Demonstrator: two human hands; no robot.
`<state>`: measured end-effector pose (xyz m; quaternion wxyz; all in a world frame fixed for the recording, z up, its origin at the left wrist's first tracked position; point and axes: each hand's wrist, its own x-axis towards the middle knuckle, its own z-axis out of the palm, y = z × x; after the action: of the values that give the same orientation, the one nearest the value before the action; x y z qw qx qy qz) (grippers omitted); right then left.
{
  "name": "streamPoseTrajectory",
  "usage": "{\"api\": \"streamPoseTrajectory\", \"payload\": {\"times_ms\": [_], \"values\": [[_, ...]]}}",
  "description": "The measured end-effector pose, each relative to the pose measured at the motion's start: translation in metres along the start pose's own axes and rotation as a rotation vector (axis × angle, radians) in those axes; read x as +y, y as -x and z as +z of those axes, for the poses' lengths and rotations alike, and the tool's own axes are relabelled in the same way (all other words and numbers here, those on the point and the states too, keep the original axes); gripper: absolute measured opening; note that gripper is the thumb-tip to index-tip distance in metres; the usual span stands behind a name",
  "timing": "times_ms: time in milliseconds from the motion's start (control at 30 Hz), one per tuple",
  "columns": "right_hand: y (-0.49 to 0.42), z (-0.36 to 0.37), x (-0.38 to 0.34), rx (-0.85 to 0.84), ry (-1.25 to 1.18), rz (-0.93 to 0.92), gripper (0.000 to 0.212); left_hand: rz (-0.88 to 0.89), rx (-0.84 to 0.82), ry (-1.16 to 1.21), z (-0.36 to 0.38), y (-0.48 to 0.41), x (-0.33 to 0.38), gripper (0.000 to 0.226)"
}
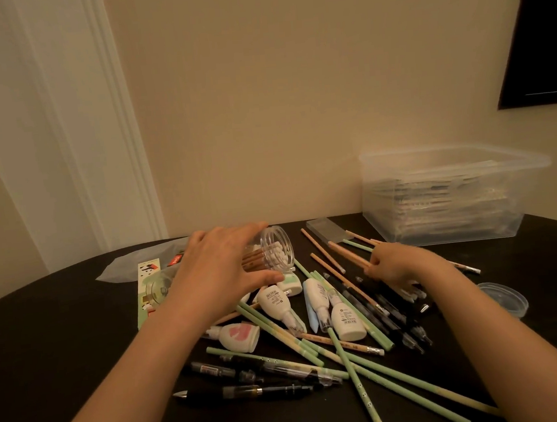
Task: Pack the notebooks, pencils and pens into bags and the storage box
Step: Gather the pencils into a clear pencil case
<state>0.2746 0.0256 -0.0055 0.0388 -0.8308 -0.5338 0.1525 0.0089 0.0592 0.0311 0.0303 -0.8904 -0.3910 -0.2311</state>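
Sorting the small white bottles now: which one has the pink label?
The leftmost bottle, lying beside the left forearm; the other white bottles carry only grey print on white.

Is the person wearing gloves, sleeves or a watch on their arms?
No. The left hand and the right hand are bare, with no gloves and no rings that I can see. There is no watch or bracelet at either wrist, and no sleeve reaches into the picture.

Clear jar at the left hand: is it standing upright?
No, the clear jar lies on its side, round end facing the camera, with the left hand wrapped around it.
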Motion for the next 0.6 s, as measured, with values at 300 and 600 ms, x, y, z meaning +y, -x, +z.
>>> {"api": "streamPoseTrajectory", "payload": {"times_ms": [300,600], "values": [[0.023,-0.026,-0.019,-0.025,-0.317,-0.199,0.026,-0.057,0.0,-0.02,-0.004,-0.001,-0.009,0.082],[0.057,-0.042,-0.047,-0.05,-0.308,-0.489,0.027,-0.116,0.038,-0.043,-0.011,-0.003,-0.025,0.079]]}}
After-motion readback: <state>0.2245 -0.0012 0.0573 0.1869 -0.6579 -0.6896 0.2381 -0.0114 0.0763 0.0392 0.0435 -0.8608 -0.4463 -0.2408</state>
